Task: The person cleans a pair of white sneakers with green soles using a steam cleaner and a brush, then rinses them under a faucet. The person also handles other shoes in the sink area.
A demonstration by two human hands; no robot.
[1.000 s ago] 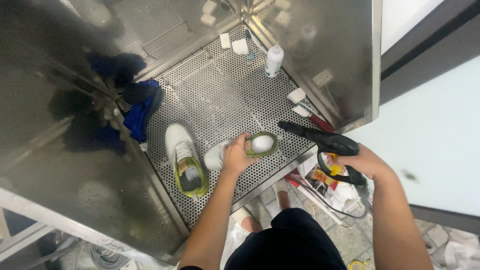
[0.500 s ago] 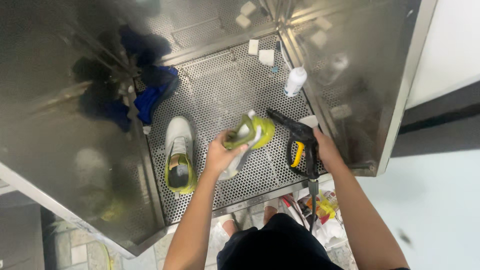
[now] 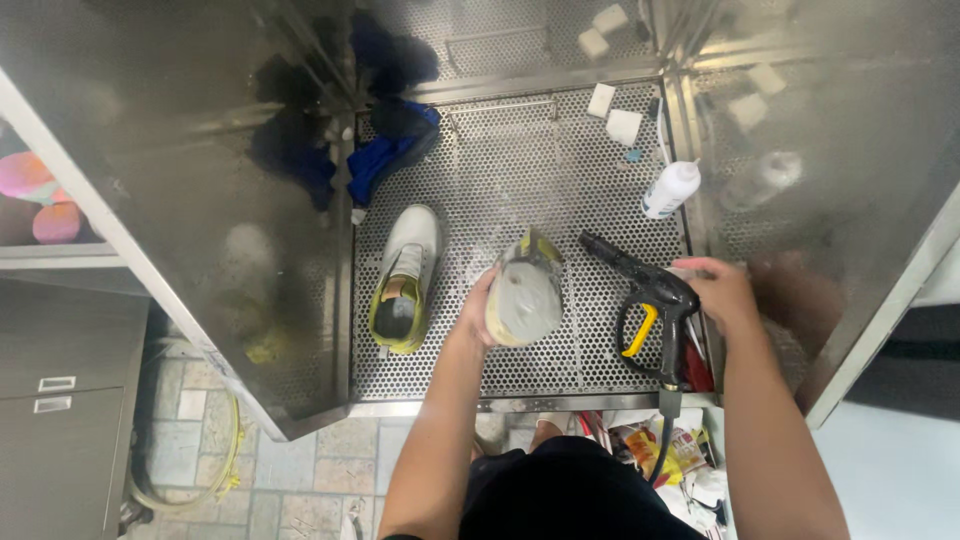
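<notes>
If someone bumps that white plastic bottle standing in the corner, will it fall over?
Probably. The white plastic bottle is tall and narrow, so it looks tippy. Its round body would likely roll on the perforated steel floor. The steel wall right beside it might stop it.

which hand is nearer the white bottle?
Right. The right hand grips the spray gun just below the white bottle; the left hand holds the shoe, farther off.

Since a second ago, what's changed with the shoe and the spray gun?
The left hand has turned the held shoe from opening-up to grey sole facing the camera. The right hand brought the black spray gun in over the perforated floor, beside the shoe. Both grips are unchanged; the second shoe, white bottle and blue cloth stayed.
</notes>
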